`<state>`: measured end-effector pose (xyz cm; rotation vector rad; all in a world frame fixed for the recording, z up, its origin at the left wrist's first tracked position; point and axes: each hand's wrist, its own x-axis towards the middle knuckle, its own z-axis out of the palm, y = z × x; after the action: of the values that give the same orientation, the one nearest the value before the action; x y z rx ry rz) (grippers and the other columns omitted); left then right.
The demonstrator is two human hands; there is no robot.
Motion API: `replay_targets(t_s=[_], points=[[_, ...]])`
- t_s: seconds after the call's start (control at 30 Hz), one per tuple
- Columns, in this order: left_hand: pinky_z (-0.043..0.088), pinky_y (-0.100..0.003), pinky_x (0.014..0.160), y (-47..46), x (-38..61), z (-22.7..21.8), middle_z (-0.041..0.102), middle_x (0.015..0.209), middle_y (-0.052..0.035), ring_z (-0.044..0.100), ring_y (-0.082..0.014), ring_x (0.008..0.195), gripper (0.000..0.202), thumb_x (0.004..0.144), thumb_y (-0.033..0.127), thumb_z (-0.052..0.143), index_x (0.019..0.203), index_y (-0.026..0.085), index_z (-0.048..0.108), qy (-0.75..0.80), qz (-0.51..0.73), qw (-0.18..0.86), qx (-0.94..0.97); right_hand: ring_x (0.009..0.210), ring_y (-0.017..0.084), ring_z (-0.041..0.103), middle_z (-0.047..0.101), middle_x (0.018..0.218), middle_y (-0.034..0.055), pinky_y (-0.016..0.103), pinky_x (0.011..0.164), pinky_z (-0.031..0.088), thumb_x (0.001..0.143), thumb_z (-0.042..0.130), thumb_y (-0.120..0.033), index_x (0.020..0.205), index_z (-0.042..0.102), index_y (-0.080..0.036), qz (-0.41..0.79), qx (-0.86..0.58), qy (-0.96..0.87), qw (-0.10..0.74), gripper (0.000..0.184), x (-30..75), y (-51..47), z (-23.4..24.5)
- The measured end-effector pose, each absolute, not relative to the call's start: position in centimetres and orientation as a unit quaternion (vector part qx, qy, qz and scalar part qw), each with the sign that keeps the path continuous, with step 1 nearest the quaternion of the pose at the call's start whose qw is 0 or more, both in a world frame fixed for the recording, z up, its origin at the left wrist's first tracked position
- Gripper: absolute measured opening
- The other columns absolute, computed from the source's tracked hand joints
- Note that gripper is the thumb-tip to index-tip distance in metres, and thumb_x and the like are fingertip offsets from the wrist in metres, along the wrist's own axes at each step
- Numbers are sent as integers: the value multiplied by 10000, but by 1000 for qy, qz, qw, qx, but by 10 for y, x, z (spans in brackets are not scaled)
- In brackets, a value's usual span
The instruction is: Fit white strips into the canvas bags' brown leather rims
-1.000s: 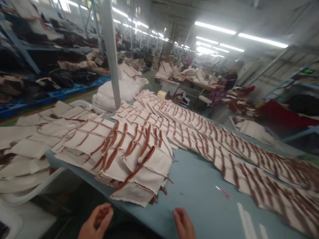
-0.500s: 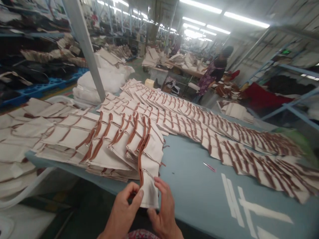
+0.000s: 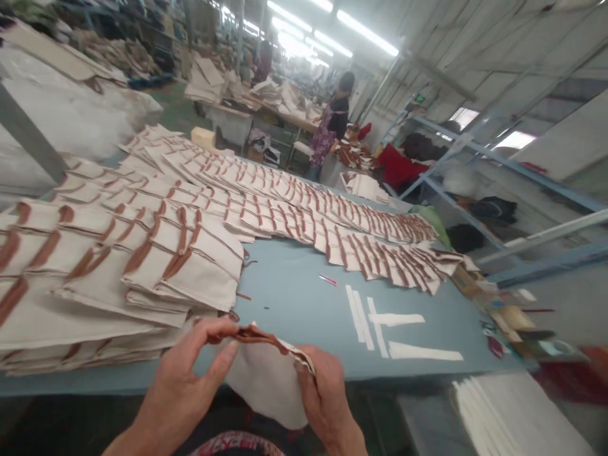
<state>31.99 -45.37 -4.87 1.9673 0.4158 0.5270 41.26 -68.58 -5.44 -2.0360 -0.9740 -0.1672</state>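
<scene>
A cream fabric piece with brown edging (image 3: 268, 377) hangs between my two hands at the table's front edge. My left hand (image 3: 194, 361) pinches its brown edge between thumb and fingers. On the other side, my right hand (image 3: 325, 392) has its fingers wrapped round the piece's pale end. Just beyond my left hand lies a thick stack of cream pieces with brown trim (image 3: 156, 266), fanned out in overlapping layers. The lower part of the held piece droops below the tabletop level.
Long overlapping rows of similar pieces (image 3: 294, 215) run across the back of the blue-grey table (image 3: 285, 285). A small pink-handled tool (image 3: 327, 280) and white strips (image 3: 403, 318) lie to the right. Beyond the table stands a person (image 3: 332, 123); shelving (image 3: 475, 164) lines the right.
The piece has come off the stack's near end and is now lifted and turned, its brown edge on top. My right hand has closed on it. The view has swung right.
</scene>
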Motion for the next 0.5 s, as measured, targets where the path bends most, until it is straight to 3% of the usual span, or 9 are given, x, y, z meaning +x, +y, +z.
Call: replay_targets(t_s=[0.1,0.17,0.3,0.4,0.5], points=[[658,-269,778,-480,329,-47,833,981,-34,806,-227,865,120,981,352,688,1030,271,761,55,259,479,837,663,176,736,785,769,55,260,631,494,1205,335,-413,989,761,-211,-48,-817,-426,386,519,414,-709,-32],[645,-244,807,-502,333,-45,813,979,-23,792,-196,879,83,1009,237,660,1018,273,734,22,329,414,848,614,165,716,764,728,39,260,594,465,1209,308,-423,965,747,-215,-48,-812,-434,388,544,417,-720,-24],[619,-320,1010,-541,343,-47,787,1207,-112,770,-225,1091,201,1079,196,593,1232,224,721,25,402,271,874,553,161,680,706,658,27,266,535,439,1208,288,-423,886,709,-218,-46,-804,-438,400,568,431,-741,-22],[575,-352,1125,-564,354,-52,766,1318,-153,749,-238,1218,354,1092,139,560,1435,187,639,20,388,229,892,593,184,700,707,679,39,266,585,505,1198,310,-397,899,695,-227,-26,-806,-432,405,516,446,-760,-25],[528,-345,1192,-584,364,-54,722,1429,-171,698,-244,1343,481,1061,60,578,1526,182,581,10,377,220,900,604,195,700,710,688,41,274,607,515,1195,325,-387,910,681,-239,-19,-804,-428,413,480,460,-777,-26]])
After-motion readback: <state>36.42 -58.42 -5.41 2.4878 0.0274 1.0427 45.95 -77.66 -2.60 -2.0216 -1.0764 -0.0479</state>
